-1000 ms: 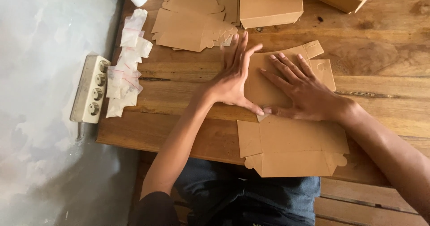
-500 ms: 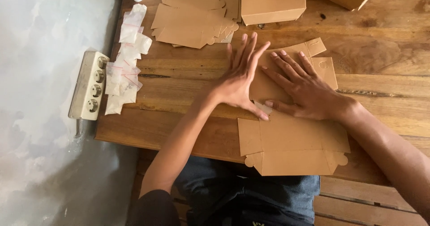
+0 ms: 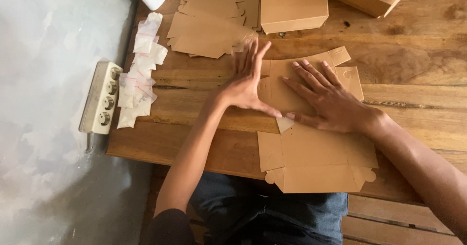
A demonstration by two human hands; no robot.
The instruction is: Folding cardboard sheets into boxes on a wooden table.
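The flat cardboard box blank (image 3: 311,143) lies at centre frame, overhanging the wooden table (image 3: 418,55) edge. Left hand (image 3: 245,82) and right hand (image 3: 326,96) press it, fingers spread flat, gripping nothing. The blank looks light, stiff and creasable; hold near fold lines. A grey wall fills the left.

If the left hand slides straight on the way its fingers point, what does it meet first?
The left hand points up the table, slightly right. Its fingertips almost reach the stack of flat cardboard cutouts, so it would likely touch that stack's near edge first; the folded box lies just right of that line.
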